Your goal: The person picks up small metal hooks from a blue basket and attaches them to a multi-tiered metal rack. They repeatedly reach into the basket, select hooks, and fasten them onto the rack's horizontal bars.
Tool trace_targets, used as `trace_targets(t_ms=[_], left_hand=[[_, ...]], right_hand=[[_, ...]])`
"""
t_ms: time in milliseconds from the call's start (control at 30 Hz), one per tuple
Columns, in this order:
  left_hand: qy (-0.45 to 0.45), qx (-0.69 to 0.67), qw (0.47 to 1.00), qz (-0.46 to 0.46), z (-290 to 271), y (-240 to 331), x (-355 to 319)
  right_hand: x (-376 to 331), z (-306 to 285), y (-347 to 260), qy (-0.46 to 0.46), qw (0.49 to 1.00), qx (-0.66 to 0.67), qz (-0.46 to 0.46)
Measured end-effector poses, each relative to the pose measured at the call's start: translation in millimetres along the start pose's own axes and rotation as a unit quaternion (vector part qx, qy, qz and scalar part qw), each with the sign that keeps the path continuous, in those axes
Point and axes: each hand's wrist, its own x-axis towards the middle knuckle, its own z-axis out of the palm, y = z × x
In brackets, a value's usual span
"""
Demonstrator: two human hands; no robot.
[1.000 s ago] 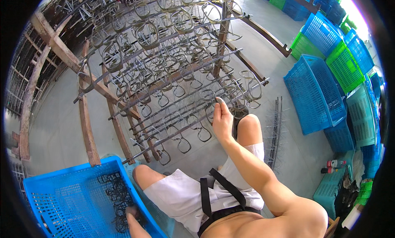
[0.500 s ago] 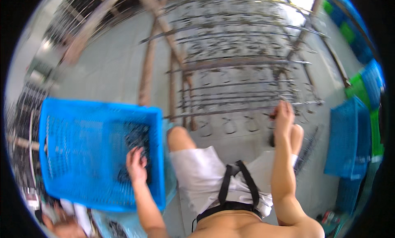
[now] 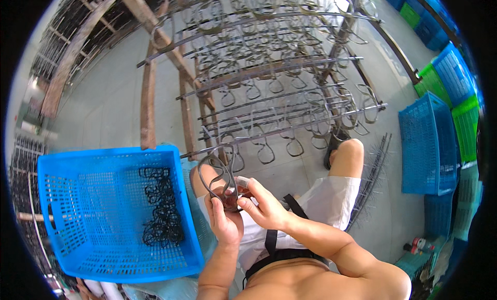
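Note:
My left hand point(image 3: 225, 222) and my right hand point(image 3: 262, 203) meet in front of my chest. Together they grip a dark looped metal piece point(image 3: 218, 176), shaped like a pair of scissor handles. It stands upright above my lap. To the left sits a blue perforated basket point(image 3: 67, 196) with a heap of the same dark looped pieces point(image 3: 160, 209) inside. Ahead, a wooden rack with metal rods point(image 3: 279, 67) carries several hanging looped pieces.
Stacked blue and green crates point(image 3: 435, 139) stand at the right. A bundle of thin metal rods point(image 3: 370, 175) lies on the grey floor beside my right knee. More racks of dark pieces point(image 3: 23, 170) line the left edge.
My right hand has come back from the rack and my left hand out of the basket. Both now hold one looped piece over my lap. The view has shifted left.

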Motion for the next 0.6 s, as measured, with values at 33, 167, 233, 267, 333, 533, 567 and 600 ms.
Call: trace_targets(t_ms=[33, 167, 233, 267, 333, 533, 567, 600], left_hand=[[0.019, 0.008, 1.000, -0.012, 2, -6, 2], [0.100, -0.035, 0.992, -0.070, 11, -20, 10], [0.062, -0.052, 0.991, -0.104, 0, -16, 14], [0.092, -0.037, 0.990, -0.097, -1, -20, 14], [0.155, -0.009, 0.985, -0.076, 8, -20, 16], [-0.010, 0.385, 0.923, 0.009, 1, 8, 10], [-0.085, 0.424, 0.902, 0.018, 0, 11, 9], [-0.129, 0.434, 0.891, 0.010, -1, 13, 8]], right_hand=[[-3, -3, 5, 0.030, 0.999, -0.039, -0.021], [-4, -24, 28, 0.001, 0.974, -0.184, -0.135], [-7, -26, 27, -0.005, 0.978, -0.183, -0.096], [-8, -30, 25, -0.011, 0.978, -0.193, -0.078], [-7, -35, 23, -0.042, 0.982, -0.180, -0.033], [15, -57, -20, 0.037, 0.917, -0.333, -0.215], [24, -61, -29, -0.032, 0.896, -0.356, -0.264], [28, -61, -38, -0.109, 0.892, -0.351, -0.262]])
